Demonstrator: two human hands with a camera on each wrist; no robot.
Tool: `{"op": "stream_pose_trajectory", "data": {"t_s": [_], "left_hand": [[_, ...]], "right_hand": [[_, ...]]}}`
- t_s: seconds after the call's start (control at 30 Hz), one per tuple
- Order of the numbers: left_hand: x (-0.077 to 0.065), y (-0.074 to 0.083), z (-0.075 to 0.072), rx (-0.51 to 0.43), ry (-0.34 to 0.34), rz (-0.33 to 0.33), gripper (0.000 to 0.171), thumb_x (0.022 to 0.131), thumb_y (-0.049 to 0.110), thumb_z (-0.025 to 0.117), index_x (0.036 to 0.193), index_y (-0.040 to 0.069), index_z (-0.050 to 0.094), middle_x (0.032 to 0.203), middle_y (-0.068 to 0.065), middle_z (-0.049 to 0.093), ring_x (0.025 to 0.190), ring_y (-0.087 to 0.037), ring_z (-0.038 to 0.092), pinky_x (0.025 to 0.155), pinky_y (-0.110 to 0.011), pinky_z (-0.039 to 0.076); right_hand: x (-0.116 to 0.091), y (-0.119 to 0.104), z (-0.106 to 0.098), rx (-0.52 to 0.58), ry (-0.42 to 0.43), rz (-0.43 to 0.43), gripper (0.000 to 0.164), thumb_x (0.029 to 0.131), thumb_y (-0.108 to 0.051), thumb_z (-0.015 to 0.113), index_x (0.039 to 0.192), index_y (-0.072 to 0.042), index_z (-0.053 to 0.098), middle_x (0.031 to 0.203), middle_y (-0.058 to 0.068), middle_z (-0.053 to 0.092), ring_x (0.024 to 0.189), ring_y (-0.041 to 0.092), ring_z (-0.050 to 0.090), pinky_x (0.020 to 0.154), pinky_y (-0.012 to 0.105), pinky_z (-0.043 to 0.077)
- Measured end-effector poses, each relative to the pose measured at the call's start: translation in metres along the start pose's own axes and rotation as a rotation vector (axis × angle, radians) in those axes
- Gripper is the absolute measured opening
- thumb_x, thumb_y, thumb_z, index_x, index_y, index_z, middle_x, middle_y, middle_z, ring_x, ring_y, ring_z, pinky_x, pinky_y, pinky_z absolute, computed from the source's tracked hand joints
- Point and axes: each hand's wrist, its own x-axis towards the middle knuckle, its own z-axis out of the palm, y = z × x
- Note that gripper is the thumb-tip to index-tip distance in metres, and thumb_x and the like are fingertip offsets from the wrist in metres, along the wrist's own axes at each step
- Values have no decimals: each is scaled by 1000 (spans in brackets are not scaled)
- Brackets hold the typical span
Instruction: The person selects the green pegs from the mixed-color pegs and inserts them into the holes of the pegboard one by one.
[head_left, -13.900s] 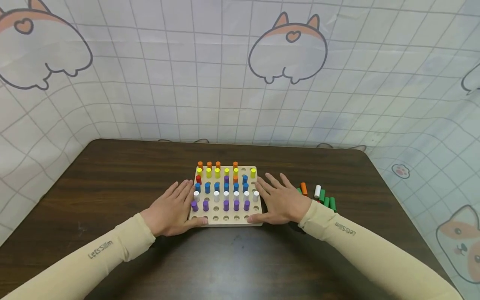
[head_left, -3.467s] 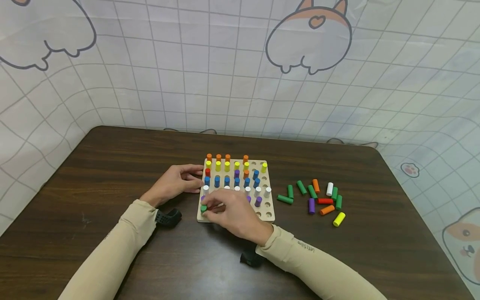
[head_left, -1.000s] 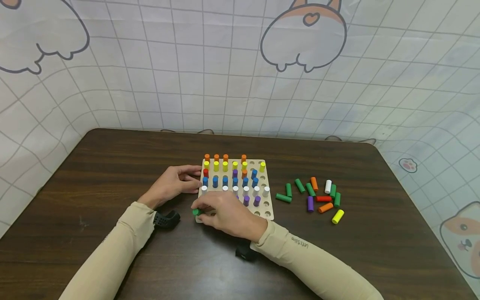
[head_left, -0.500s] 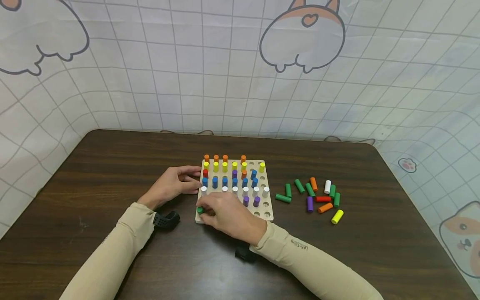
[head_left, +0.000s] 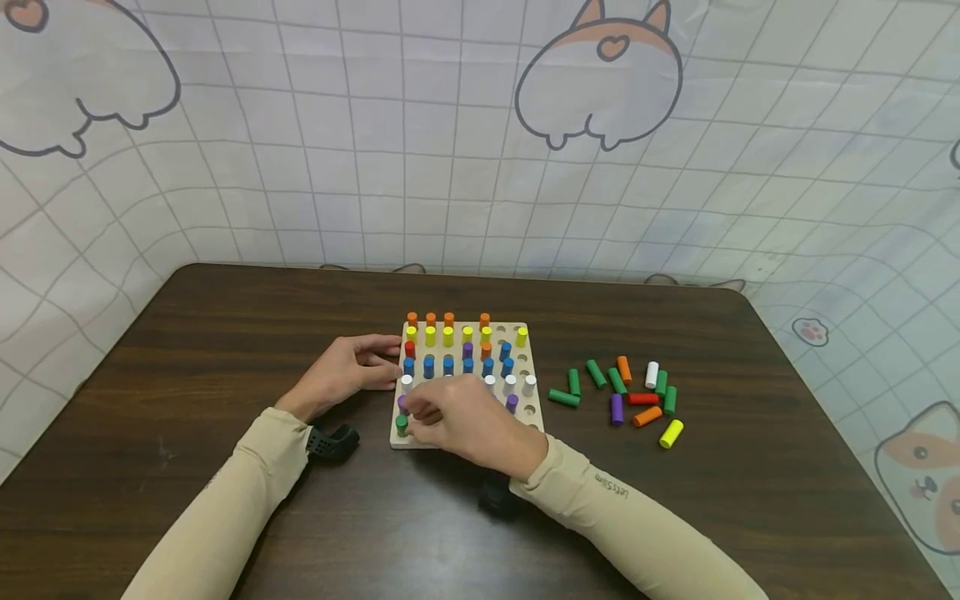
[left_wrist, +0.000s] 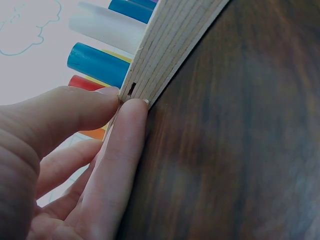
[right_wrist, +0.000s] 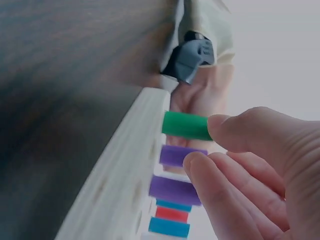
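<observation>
A wooden pegboard point(head_left: 397, 443) carries rows of orange, yellow, blue, white and purple pegs, with a few mixed colours in its third row. At its front left corner a green peg point(head_left: 402, 426) stands upright. My right hand point(head_left: 468, 421) is over the front rows and covers part of them. In the right wrist view, the thumb touches the outer end of the green peg while the index fingertip lies apart from it, beside a purple peg point(right_wrist: 175, 190). My left hand point(head_left: 341, 371) touches the board's left edge with relaxed fingers and thumb, its fingertips against the plywood side point(left_wrist: 165, 35).
Right of the board lie loose pegs: several green ones point(head_left: 564, 398), a purple point(head_left: 617, 409), a red point(head_left: 642, 399), a white point(head_left: 652, 375), a yellow point(head_left: 671, 434) and two orange. Each wrist wears a black band point(head_left: 333, 444). A patterned cloth hangs behind the table.
The right hand earlier pinched the green peg and tilted it at the front left corner. The peg now stands upright, and the fingers have parted and shifted right. The left hand stays put.
</observation>
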Motion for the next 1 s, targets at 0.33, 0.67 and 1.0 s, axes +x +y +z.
{"op": "stream_pose_trajectory", "data": {"t_s": [0.33,0.67,1.0], "left_hand": [[3,-3,2,-11,-4,-18,60,98,17,72,153,6,49,148,-20,57,114,-20,68,89,-30,65],[0,-1,-1,-7,-10,-19,63,97,18,73,154,6,47,151,-21,55,111,-17,69,89,-29,65],[2,0,0,14,-6,-13,62,97,16,73,153,5,48,149,-23,57,112,-19,70,88,-29,65]], "right_hand": [[-16,17,-31,-17,113,47,16,90,-13,80,104,-5,79,95,4,81,83,11,76,77,17,62],[-33,33,-62,-45,236,117,19,87,-10,82,105,-6,79,98,5,81,85,14,77,79,24,65],[-53,54,-83,-5,294,203,22,88,-10,82,110,-7,77,101,6,80,88,16,77,80,32,66]]}}
